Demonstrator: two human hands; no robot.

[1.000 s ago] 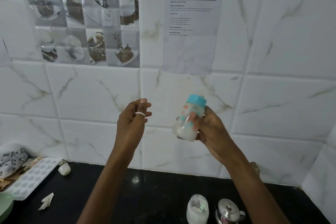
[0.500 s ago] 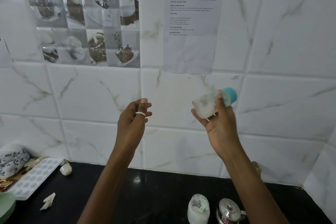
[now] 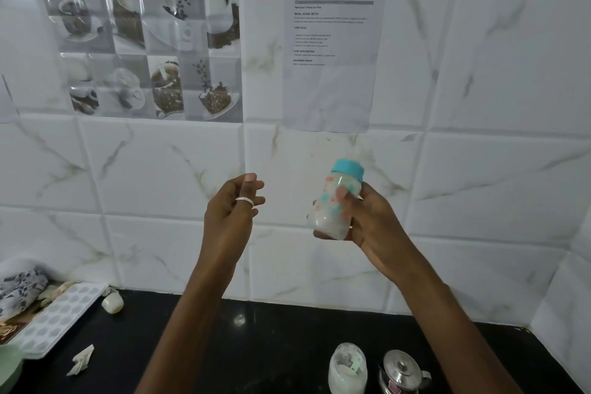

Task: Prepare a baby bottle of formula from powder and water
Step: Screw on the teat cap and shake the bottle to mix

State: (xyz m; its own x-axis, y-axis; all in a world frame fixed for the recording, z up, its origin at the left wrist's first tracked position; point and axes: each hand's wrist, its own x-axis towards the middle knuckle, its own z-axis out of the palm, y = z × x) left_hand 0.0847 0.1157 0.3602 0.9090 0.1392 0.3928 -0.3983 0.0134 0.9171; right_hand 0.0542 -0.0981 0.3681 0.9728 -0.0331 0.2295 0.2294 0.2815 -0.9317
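Since the baby bottle (image 3: 329, 221), teal cap on, already holds milky liquid, filling looks done and only mixing seems left. The right hand (image 3: 371, 224) holds it above the worktop (image 3: 271, 361), fingers clamped round it; the left hand (image 3: 228, 214) is raised beside, fingers loosely curled on nothing.

White marble-veined wall tiles (image 3: 499, 80) with a coffee-print panel (image 3: 150, 48), above a glossy black counter (image 3: 256, 345).

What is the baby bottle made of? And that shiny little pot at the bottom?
The baby bottle looks like clear, smooth plastic: milky liquid shows through its printed wall. Its cap looks like matte teal plastic. The little pot seems to be polished steel, since it is silvery and mirrors light.
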